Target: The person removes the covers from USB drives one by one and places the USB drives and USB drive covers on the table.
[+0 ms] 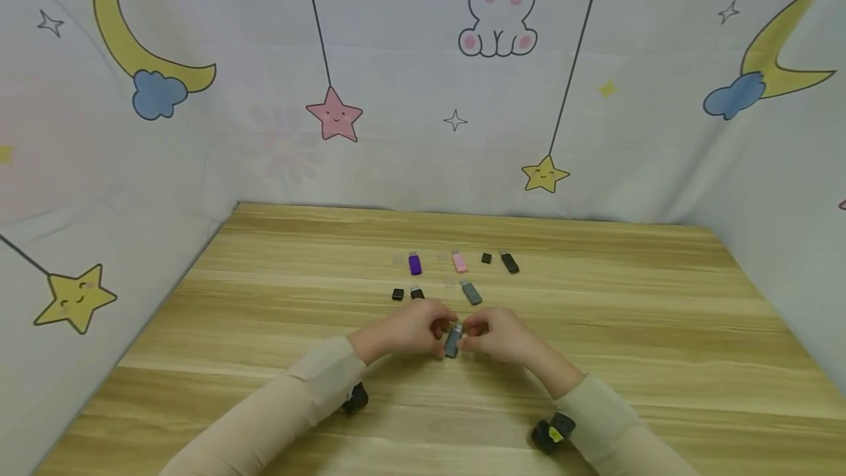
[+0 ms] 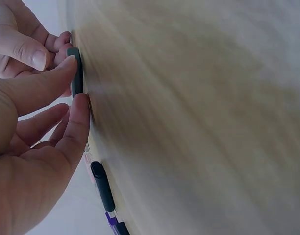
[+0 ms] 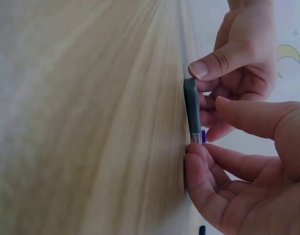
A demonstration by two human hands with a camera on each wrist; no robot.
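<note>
A grey USB flash drive [image 1: 452, 341] lies between the two hands, its silver plug pointing away from the person. The left hand [image 1: 418, 327] curls about it from the left, with the thumb at its near end in the right wrist view. From the other side comes the right hand [image 1: 499, 333]. Its bent fingertips are right at the metal plug [image 3: 195, 138], while its thumb stands apart from those fingers. Just beyond the hands are a second grey USB flash drive [image 1: 471, 292] and a black USB flash drive [image 1: 418, 293], partly hidden by the left hand.
Farther back on the wooden table [image 1: 628, 329] lie a purple drive [image 1: 414, 264], a pink drive [image 1: 459, 262] and another black drive [image 1: 509, 263]. Small black caps [image 1: 398, 294] and faint translucent caps lie beside them. A printed curtain [image 1: 410, 167] closes off the back and sides.
</note>
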